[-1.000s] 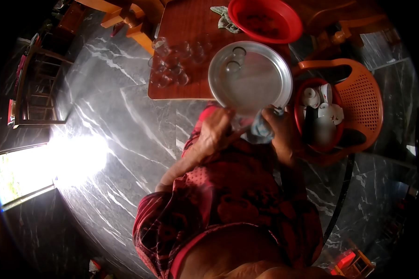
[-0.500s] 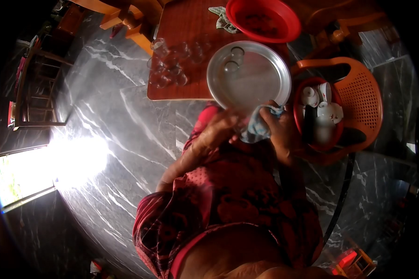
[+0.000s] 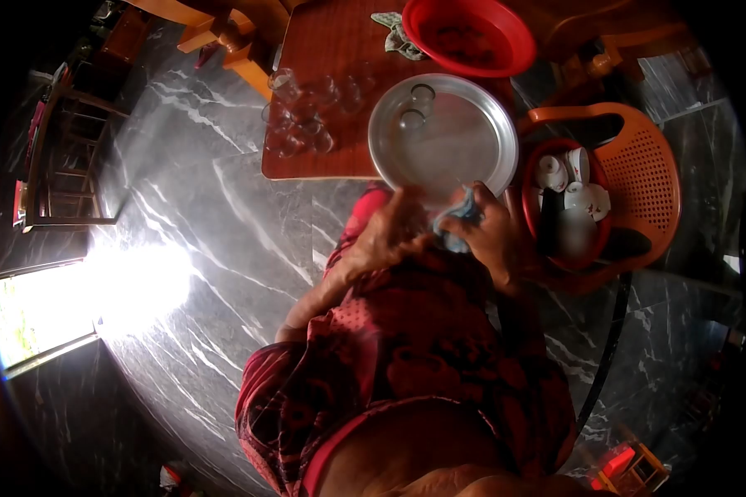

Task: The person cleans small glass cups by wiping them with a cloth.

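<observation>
A blue and white cloth (image 3: pixel 458 222) is bunched in my right hand (image 3: pixel 491 236), whose fingers are wrapped round it. Close beside it, my left hand (image 3: pixel 387 234) is curled around a clear glass that is blurred and mostly hidden between the hands. Both hands are in front of my lap, just below the near rim of a round metal tray (image 3: pixel 464 149). Two clear glasses (image 3: pixel 413 118) rest on the tray at its upper left. Several more clear glasses (image 3: pixel 307 124) stand at the left of the red-brown table (image 3: pixel 327 41).
A red basin (image 3: pixel 472 33) with water and a greenish cloth (image 3: pixel 398 37) are at the table's far side. To the right, an orange plastic chair (image 3: pixel 642 182) holds a red tub (image 3: pixel 549 149) with white cups (image 3: pixel 587 199). Wooden chair parts (image 3: pixel 244 45) are at the upper left.
The cloth has been gathered more tightly in my right hand, and it hangs less low. My left hand has turned and shifted slightly beside it. The tray and its glasses have not moved.
</observation>
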`<state>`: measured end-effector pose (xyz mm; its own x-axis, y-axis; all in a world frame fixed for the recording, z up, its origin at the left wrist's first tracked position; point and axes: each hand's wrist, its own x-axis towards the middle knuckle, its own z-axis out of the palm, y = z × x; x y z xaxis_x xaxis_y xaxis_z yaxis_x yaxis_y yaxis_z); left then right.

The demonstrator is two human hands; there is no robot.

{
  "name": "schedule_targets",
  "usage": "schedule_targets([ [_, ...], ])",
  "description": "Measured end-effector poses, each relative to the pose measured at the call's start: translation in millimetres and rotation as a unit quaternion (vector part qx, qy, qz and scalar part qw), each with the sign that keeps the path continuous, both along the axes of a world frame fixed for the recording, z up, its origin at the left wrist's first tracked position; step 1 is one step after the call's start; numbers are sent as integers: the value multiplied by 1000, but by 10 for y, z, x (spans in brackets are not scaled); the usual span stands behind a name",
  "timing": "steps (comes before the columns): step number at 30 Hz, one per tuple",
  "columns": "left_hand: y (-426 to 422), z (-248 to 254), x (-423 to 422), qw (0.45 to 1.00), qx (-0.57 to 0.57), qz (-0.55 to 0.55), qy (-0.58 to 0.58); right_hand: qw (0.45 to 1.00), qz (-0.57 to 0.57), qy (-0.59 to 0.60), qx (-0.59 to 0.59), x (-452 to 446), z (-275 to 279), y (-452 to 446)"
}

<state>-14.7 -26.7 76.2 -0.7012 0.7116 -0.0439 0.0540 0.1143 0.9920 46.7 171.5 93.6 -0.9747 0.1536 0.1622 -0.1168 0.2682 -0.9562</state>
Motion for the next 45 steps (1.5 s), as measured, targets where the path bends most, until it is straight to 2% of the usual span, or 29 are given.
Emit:
schedule_targets([
  [1,2,-9,9,1000,0,0,0,998,-10,30,50,-12,-13,3],
  [2,11,-28,24,998,-10,12,59,998,-10,30,50,-18,-20,-7],
  [3,20,-40,37,993,-20,24,118,1000,-16,16,17,-25,-24,-22],
  [9,35,1,43,970,-62,48,232,992,-65,-64,-86,-19,17,-59],
  [13,-2,-20,2,979,-3,49,198,980,-58,-115,-155,15,-19,-7],
  [15,-35,-7,-7,996,-3,44,76,977,-42,-104,-180,31,-71,13],
  [16,-38,2,2,996,-3,44,76,974,-25,-94,-205,33,-74,13],
  [19,-33,6,25,996,18,76,51,985,20,-74,-154,37,76,-35],
  [21,-13,-41,18,985,6,89,148,988,15,-90,-122,43,82,-61],
  [22,-2,-58,13,985,6,89,148,996,17,-61,-69,38,30,-61],
  [23,9,-75,7,966,-19,93,240,999,19,-32,-15,29,-11,-62],
  [24,19,-81,7,938,-44,96,330,1000,11,-20,-10,12,-29,-85],
  [25,33,-82,12,938,-44,97,330,1000,12,-21,-10,7,-35,-100],
  [27,73,-66,24,892,-78,99,433,999,-13,-30,20,5,-45,-123],
  [29,98,-59,27,880,-71,89,462,999,-35,-27,-15,-20,-189,-156],
  [32,95,-186,38,824,-114,70,551,994,-69,-55,-63,-28,-222,-137],
  [33,100,-147,30,824,-115,69,551,990,-82,-87,-76,-28,-205,-126],
  [36,114,-50,6,817,-96,64,566,980,-135,-81,-119,-39,-89,-160],
  [38,90,-45,-24,883,-47,89,458,981,-126,-82,-120,-17,-153,-116],
  [39,71,-20,-18,883,-47,88,458,983,-115,-82,-120,-6,-175,-95],
  [40,49,18,-3,939,-28,110,324,983,-115,-82,-120,3,-171,-87],
  [41,29,40,5,974,-9,129,184,965,-81,-99,-228,20,-159,-84],
  [42,21,42,-16,980,57,129,139,935,-46,-115,-332,28,-123,-93],
  [43,31,24,-32,980,57,130,139,935,-45,-115,-332,28,-67,-108],
  [45,56,-68,-58,965,217,126,-75,937,14,-133,-322,15,87,-147],
])
